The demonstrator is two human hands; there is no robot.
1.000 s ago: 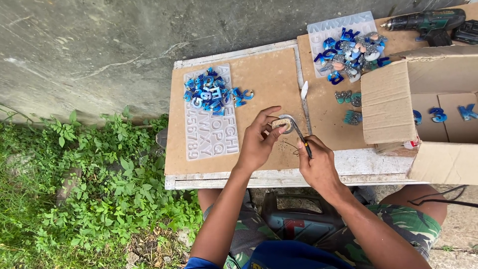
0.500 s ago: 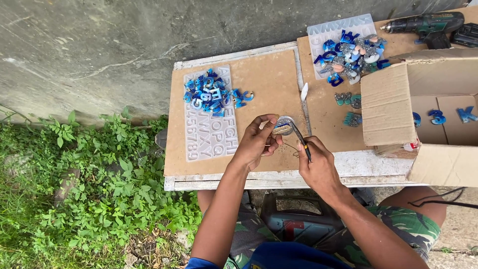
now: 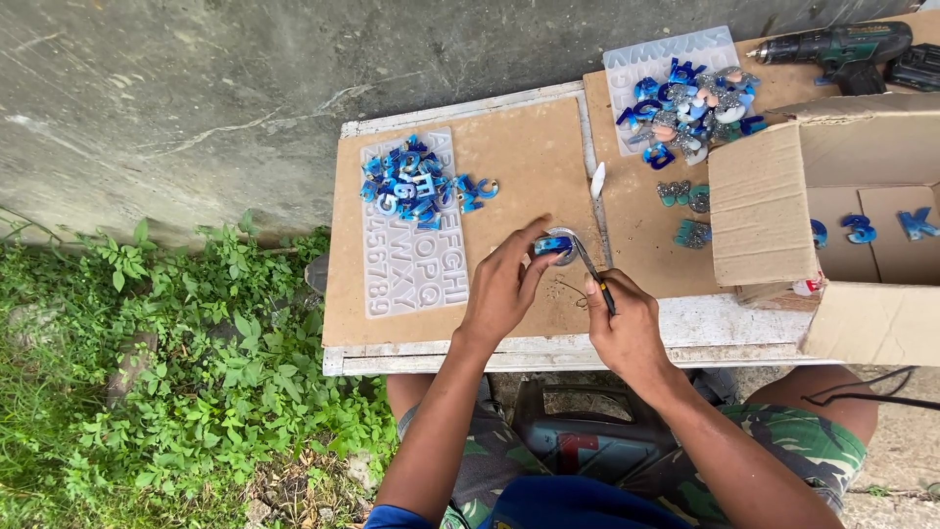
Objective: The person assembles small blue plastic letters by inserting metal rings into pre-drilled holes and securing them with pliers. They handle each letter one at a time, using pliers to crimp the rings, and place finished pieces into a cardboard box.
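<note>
My left hand (image 3: 504,284) pinches a small blue and clear resin piece (image 3: 554,244) just above the brown board (image 3: 519,157). My right hand (image 3: 622,323) grips a thin dark hand tool (image 3: 593,271) whose tip touches the piece. A clear silicone letter mould (image 3: 416,255) lies to the left on the board, with a heap of blue resin letters (image 3: 416,181) on its far end.
A second mould (image 3: 666,54) with more blue and pale letters (image 3: 690,103) lies at the back right. An open cardboard box (image 3: 842,216) holds blue letters (image 3: 862,228). A cordless drill (image 3: 832,47) lies behind it. Concrete wall and green plants are to the left.
My left hand has turned and lifted the resin piece slightly, fingers now on its left side. The right hand keeps the tool against it.
</note>
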